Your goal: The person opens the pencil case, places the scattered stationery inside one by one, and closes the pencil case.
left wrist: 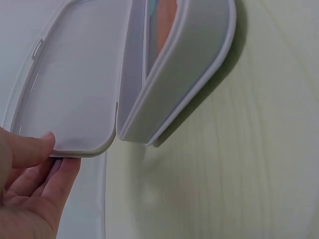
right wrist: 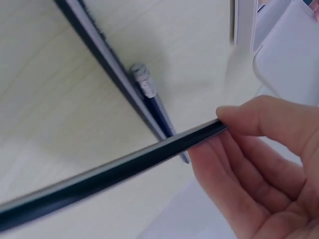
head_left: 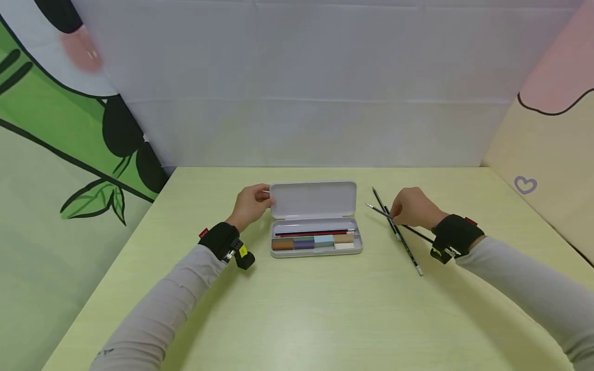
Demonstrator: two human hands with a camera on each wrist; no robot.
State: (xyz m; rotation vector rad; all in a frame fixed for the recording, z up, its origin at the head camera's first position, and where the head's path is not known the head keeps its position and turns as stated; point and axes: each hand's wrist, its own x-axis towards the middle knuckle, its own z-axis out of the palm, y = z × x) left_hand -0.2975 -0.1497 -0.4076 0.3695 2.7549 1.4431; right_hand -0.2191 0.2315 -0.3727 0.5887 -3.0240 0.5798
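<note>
A white pencil case (head_left: 316, 242) lies open in the middle of the pale green table (head_left: 297, 309), its lid (head_left: 313, 199) standing up at the back. Inside are a red and a black pencil (head_left: 315, 233) and a row of coloured erasers (head_left: 313, 242). My left hand (head_left: 252, 203) holds the lid's left corner (left wrist: 82, 144) between thumb and fingers. To the right of the case, my right hand (head_left: 410, 207) pinches a dark pencil (right wrist: 114, 172) lifted off the table. Two more dark pencils (head_left: 400, 236) lie under it, one with a metal ferrule (right wrist: 143, 81).
Fabric screens close in the table: a white one at the back, a green leaf print (head_left: 60, 154) on the left, a cream and pink one (head_left: 552, 149) on the right. Bare tabletop lies in front of the case.
</note>
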